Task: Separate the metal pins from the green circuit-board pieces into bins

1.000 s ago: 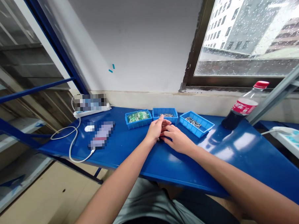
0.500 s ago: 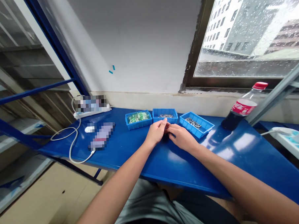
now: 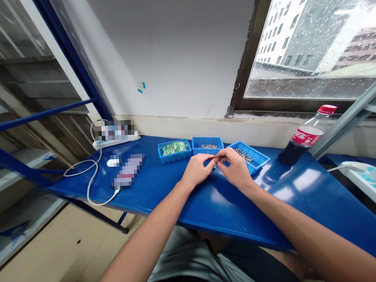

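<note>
My left hand (image 3: 197, 169) and my right hand (image 3: 234, 168) meet at the fingertips above the blue table, both closed in a pinch. A small shiny metal piece (image 3: 214, 167) peeks out below the left fingertips; its kind is too small to make out. Just beyond my hands, a blue bin (image 3: 207, 141) contains thin metal pieces. Partly behind my right hand sits another blue bin (image 3: 259, 158) with short metal parts (image 3: 245, 155). To the left, a third blue bin (image 3: 175, 157) holds green and white pieces (image 3: 174, 147).
A cola bottle (image 3: 306, 136) stands at the right beside a grey metal post. On the left lie a blurred-out phone (image 3: 128, 172) with a white cable (image 3: 93, 191) and a power strip (image 3: 116, 141). Another power strip (image 3: 368, 181) lies far right. The table's front edge (image 3: 223, 231) is near my lap.
My hands have gone from cupped together to fingertips meeting. The right hand has shifted slightly right and up, now covering part of the right bin. The bins have stayed put.
</note>
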Tool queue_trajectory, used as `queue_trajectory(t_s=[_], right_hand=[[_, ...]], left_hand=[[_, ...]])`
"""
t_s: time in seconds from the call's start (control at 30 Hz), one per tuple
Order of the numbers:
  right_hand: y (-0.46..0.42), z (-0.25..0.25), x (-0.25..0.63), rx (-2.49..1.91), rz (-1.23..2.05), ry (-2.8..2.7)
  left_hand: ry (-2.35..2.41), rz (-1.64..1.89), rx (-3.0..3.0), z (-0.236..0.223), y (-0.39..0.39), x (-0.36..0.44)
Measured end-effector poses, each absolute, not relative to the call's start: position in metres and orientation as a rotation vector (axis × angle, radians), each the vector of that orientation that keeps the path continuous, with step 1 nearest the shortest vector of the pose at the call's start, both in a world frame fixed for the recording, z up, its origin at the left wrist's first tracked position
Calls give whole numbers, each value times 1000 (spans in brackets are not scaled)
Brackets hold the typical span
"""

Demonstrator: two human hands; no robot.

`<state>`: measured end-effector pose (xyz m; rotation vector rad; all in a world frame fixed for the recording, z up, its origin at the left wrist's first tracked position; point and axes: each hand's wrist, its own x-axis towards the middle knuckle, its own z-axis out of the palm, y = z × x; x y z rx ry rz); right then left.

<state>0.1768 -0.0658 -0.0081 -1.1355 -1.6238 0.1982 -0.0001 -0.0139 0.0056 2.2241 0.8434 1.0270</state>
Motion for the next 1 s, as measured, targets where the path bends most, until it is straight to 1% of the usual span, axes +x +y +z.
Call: queue_trajectory(t_s=[0.27,0.47,0.63,0.87,1.0], right_hand=[[-70,-8,174,-1145,197,-1653],[-68,-12,175,-1203,338,-1554],[-66,-14,177,-1270,383,-1527],[-65,-11,177,-1252,340,-1531],[-66,-8,178,-1257,258,-1581]], left_hand=[[860,1025,2149,5,-10,-1],[871,1068,2191,3,-8,-1],[875,1042,2143,3,-10,-2],[837,1028,2068,4,-10,0],[890,1085,2090,20,-19,-1]])
